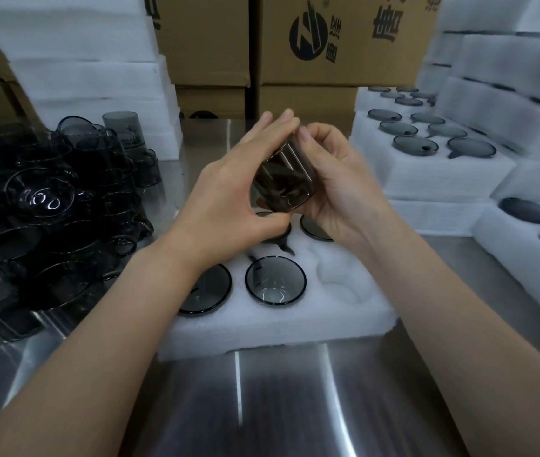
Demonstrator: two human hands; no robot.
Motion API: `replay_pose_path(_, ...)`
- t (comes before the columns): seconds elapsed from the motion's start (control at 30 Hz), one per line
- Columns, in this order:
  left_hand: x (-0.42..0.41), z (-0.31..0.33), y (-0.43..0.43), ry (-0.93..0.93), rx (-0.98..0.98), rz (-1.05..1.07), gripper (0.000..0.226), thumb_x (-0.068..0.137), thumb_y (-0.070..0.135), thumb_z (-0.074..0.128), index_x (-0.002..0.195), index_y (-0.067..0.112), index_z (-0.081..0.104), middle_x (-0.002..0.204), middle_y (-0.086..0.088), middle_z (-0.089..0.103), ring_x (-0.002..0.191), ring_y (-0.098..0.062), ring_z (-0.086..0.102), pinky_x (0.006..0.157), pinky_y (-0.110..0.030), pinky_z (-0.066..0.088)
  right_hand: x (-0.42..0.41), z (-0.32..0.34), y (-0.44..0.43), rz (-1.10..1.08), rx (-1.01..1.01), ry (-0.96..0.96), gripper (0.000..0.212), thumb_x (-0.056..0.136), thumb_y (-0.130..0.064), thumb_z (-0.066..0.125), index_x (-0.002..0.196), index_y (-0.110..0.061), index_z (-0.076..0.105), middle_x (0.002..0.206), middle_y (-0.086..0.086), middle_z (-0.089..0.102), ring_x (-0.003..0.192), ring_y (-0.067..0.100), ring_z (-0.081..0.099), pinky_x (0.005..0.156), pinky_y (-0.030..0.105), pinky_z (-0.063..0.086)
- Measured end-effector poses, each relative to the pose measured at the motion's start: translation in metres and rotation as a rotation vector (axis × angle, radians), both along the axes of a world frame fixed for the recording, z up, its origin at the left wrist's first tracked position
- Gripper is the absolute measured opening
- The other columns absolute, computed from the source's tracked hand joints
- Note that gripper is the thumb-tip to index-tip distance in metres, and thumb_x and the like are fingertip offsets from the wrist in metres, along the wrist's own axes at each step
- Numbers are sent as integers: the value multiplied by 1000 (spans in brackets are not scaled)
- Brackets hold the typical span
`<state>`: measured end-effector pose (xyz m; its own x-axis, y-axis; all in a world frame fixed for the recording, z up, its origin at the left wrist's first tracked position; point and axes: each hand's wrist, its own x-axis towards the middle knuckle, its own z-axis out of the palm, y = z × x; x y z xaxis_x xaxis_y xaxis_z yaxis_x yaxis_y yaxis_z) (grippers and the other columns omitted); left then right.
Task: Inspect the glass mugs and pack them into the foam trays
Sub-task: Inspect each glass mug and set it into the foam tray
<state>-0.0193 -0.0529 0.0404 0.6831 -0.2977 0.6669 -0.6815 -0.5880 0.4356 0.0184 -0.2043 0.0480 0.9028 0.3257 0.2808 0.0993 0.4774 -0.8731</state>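
Both the left hand (229, 189) and right hand (334, 183) cup one smoky grey glass mug (283, 179), tilted above the white foam tray (295, 321), seemingly for inspection before filling its empty pocket (338, 285).

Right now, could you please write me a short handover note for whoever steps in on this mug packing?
Left hand and right hand: both hold one smoked glass mug, tilted for inspection above the front foam tray.
Done: four mugs visible in that tray; filled trays stacked right.
Left: seat the held mug; the empty slot at near right is open. The pile of loose mugs on the left awaits inspection.
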Motion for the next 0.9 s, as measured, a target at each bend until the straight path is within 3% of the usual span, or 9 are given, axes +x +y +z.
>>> replay_pose_path(0.17, 1, 0, 1, -32, 8, 62, 91, 68, 0, 70, 149, 19, 33, 148, 6, 41, 140, -10, 34, 114, -23, 29, -3, -1, 4, -331, -331, -142, 19, 99, -34, 55, 106, -17, 57, 102, 10, 68, 87, 19, 68, 68, 47, 61)
replay_pose_path(0.23, 2, 0, 2, -43, 34, 46, 94, 67, -2, 68, 150, 18, 29, 142, 13, 37, 134, -2, 35, 111, -16, 29, -4, 1, 3, -437, -424, -284, 30, 89, -41, 64, 112, -22, 59, 110, 6, 63, 93, 21, 64, 76, 40, 60)
replay_pose_path(0.37, 6, -2, 4, 13, 10, -13, 107, 65, -7, 68, 153, 25, 17, 145, 16, 29, 139, 2, 28, 111, -11, 25, -5, 1, 2, -397, -613, -466, 48, 72, -50, 73, 116, -40, 56, 105, -12, 57, 88, 2, 55, 80, 24, 51)
replay_pose_path(0.47, 5, -3, 6, -5, 15, -57, 112, 65, -10, 67, 150, 34, 10, 149, 16, 23, 144, -7, 26, 111, -13, 28, -2, 1, -3, -347, -708, -415, 70, 69, -44, 79, 132, -30, 54, 105, -9, 61, 96, 8, 59, 86, 30, 51)
replay_pose_path(0.53, 4, -3, 6, -19, 7, -84, 109, 67, -9, 67, 150, 34, 10, 153, 10, 21, 147, -15, 24, 115, -22, 30, -2, 3, -8, -287, -673, -341, 72, 68, -36, 81, 134, -28, 53, 112, 1, 65, 99, 14, 64, 87, 36, 55)
replay_pose_path(0.63, 2, -3, 6, -24, -31, -78, 98, 72, -2, 68, 148, 30, 15, 153, 5, 24, 146, -17, 27, 117, -31, 30, -4, 11, -15, -188, -521, -194, 63, 70, -22, 75, 128, -25, 53, 96, 2, 71, 85, 15, 71, 69, 30, 57)
replay_pose_path(0.7, 1, -2, 6, -9, -69, -39, 88, 76, 4, 70, 147, 28, 23, 148, 5, 32, 142, -14, 34, 116, -33, 31, -5, 14, -18, -149, -396, -61, 53, 74, -15, 66, 126, -19, 55, 93, 6, 70, 79, 20, 71, 65, 31, 57)
replay_pose_path(0.8, 0, -1, 6, -6, -77, 9, 65, 80, 10, 73, 139, 16, 47, 135, 5, 52, 128, -10, 50, 110, -32, 38, -9, 15, -21, 20, -223, 85, 38, 81, -6, 46, 115, -7, 62, 103, 16, 63, 89, 25, 62, 67, 33, 55)
replay_pose_path(0.9, -3, 0, 5, 2, -71, -31, 56, 81, 5, 74, 134, 12, 57, 128, 4, 63, 121, -7, 58, 107, -28, 43, -16, 11, -20, 67, -181, 95, 27, 83, -15, 54, 105, -2, 62, 102, 18, 61, 95, 25, 57, 72, 31, 47)
